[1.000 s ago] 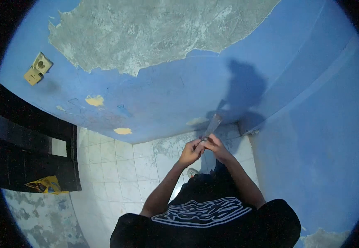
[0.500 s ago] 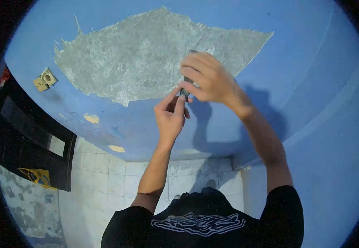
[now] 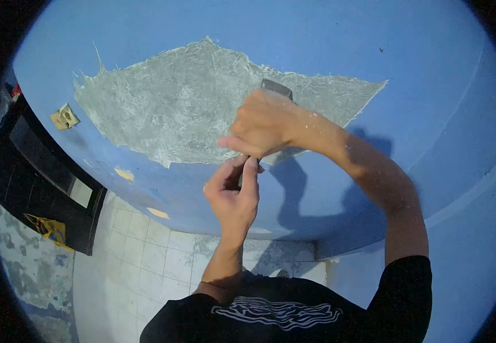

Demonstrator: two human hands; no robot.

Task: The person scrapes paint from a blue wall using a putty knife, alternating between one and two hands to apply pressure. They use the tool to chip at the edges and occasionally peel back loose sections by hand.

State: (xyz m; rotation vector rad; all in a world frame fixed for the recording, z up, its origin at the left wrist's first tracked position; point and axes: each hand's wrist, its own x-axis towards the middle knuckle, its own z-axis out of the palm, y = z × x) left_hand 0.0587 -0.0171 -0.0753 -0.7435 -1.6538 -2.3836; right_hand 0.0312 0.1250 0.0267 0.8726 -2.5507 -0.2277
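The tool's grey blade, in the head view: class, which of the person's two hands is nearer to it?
Right. The right hand is just below the blade in the picture; the left hand is farther down, beneath the right.

Grey scraper [image 3: 276,88]; broad end upward, mostly hidden

left grip [image 3: 234,194] + right grip [image 3: 265,123]: 2 | scraper [image 3: 276,88]: 1, at both grips | large grey patch [image 3: 174,106]: 1, behind right grip | cream spots [image 3: 124,174] [image 3: 158,213]: 2, left of left grip | socket [image 3: 65,116]: 1, well left of right grip | yellow bag [image 3: 51,230]: 1, well left of and below left grip | shirt [image 3: 316,300]: 1, below both grips
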